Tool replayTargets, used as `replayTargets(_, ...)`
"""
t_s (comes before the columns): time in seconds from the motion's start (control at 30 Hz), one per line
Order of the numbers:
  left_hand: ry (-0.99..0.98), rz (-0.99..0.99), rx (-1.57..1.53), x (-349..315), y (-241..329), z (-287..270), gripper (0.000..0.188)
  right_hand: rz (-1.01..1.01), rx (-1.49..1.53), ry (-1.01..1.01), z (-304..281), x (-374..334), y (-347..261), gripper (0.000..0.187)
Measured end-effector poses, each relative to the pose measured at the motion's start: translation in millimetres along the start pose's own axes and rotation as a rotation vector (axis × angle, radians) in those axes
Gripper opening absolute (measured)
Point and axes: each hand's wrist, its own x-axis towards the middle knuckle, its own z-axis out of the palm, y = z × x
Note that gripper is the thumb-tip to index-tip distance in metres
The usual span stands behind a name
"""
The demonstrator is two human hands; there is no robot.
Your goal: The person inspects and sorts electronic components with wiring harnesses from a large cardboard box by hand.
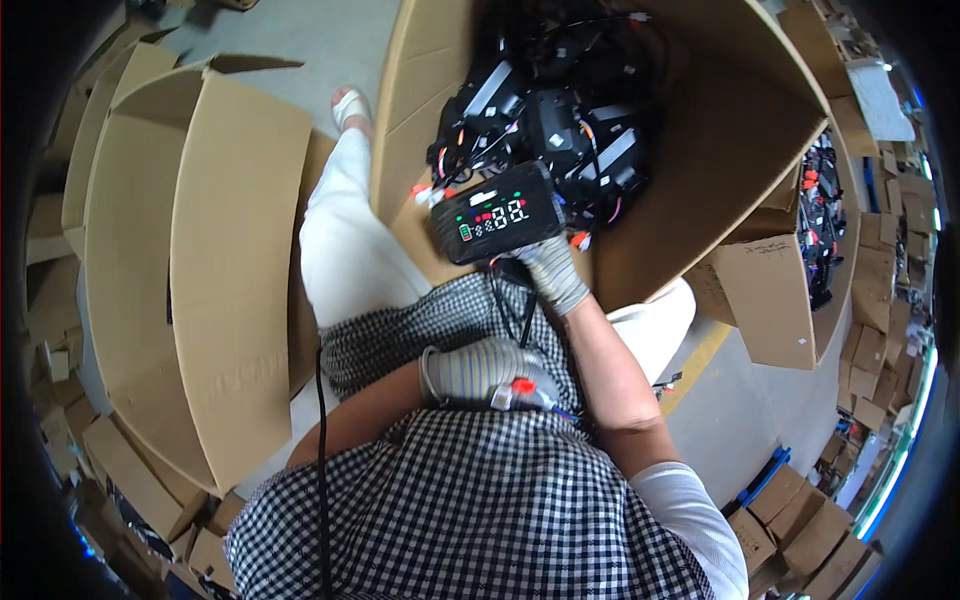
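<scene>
My right hand [556, 274], in a striped glove, grips a black rectangular digital display unit [488, 222] by its lower right edge. Its screen is lit with white digits, a green battery symbol and small red and green marks. Dark cables [511, 305] hang from the unit toward my lap. Against my apron, my gloved left hand [470, 374] is closed around wire connectors; a red connector [523, 385] and a white connector [501, 396] show at its fingers, whose tips are partly hidden. Just beyond the unit, several similar black units [560, 130] with wires lie heaped in a large cardboard box.
The large open cardboard box [735, 125] stands between my legs. To the left is another tall open carton [240, 270]. On the right, a box [768, 300] stands beside more wired parts [822, 220]. A black cord [321, 470] runs down my left side.
</scene>
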Motion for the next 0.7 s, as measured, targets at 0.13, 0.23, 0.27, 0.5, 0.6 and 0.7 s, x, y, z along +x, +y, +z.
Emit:
replayTargets(0.13, 0.024, -0.083, -0.131, -2, 9, -2, 0.033, 0.132, 0.263, 0.031, 2, -9, 13, 0.055)
replayTargets(0.23, 0.012, -0.140, -0.145, -3, 13, -3, 0.033, 0.111, 0.262, 0.044, -5, -13, 32, 0.053)
replayTargets(0.27, 0.010, -0.141, -0.145, -3, 11, -2, 0.033, 0.102, 0.367, 0.070, -6, -15, 35, 0.049)
replayTargets(0.5, 0.274, -0.105, 0.026, -11, -13, -5, 0.031, 0.160, -0.139, -0.002, -23, -32, 16, 0.034)
replayTargets(0.6, 0.632, -0.231, 0.199, -32, -26, -12, 0.029, 0.338, 0.167, -0.187, -16, -67, -60, 0.037)
replayTargets(0.7, 0.612, -0.249, 0.347, -34, -38, -24, 0.027, 0.483, 0.269, -0.420, -9, -92, -86, 0.047)
